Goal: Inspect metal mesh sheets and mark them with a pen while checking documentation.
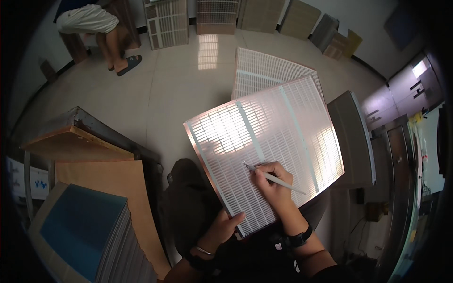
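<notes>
A large flat panel (273,137) with a copper-coloured rim and rows of narrow slots lies tilted across my lap. My left hand (225,226) grips its lower left edge, thumb on top and the other fingers hidden beneath. Over the lower middle of the panel, my right hand (274,184) is closed in a writing grip around a thin pale pen-like tool (293,188). The tool's dark narrow tip meets or hovers just over the slotted surface; I cannot tell which. Bright light reflects off the panel's upper left and right side.
Behind it stands another slotted panel (276,70). At my left, a stack of sheets with a blue top (85,226) rests on brown board (141,203). More panels (167,23) lean along the far wall, where another person (89,21) bends over. A dark cabinet (401,155) stands right.
</notes>
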The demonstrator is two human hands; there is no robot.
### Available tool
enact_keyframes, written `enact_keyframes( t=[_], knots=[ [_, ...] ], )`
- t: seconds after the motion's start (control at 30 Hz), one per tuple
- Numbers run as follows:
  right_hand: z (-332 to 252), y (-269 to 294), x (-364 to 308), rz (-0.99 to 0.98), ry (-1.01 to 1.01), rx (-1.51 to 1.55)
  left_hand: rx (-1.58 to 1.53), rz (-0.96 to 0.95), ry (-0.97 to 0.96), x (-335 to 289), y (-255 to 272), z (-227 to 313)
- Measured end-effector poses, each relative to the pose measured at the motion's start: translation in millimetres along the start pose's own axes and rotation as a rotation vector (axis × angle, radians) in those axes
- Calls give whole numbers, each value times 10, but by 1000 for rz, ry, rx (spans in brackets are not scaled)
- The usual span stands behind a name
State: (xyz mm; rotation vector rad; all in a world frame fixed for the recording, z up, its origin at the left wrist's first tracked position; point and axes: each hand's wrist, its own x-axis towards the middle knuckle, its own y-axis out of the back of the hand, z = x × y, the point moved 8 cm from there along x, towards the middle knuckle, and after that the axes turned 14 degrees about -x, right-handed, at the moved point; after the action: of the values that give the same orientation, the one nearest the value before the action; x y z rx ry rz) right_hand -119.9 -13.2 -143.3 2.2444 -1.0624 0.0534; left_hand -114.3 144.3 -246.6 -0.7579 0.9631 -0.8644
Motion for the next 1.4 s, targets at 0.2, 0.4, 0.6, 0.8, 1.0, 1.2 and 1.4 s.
enact_keyframes(
  t=[0.2,0.4,0.6,0.8,1.0,1.2,1.4],
  knots=[
    [12,13,-16,1,2,-9,-4,-4,0,1,-6,2],
    [12,76,-41,32,-5,-15,-16,-14,2,-2,6,4],
    [-7,74,-83,-13,72,-39,12,4,21,5,-6,9],
    [-57,122,-65,-16,53,-48,-13,14,20,25,37,3],
    [433,752,-147,293,-103,130,91,77,-77,35,21,102],
    [998,1983,-271,701,-90,-464,57,100,-94,12,33,74],
    [1229,2228,-473,454,-324,-291,-21,213,-382,-9,-31,327]
  ],
)
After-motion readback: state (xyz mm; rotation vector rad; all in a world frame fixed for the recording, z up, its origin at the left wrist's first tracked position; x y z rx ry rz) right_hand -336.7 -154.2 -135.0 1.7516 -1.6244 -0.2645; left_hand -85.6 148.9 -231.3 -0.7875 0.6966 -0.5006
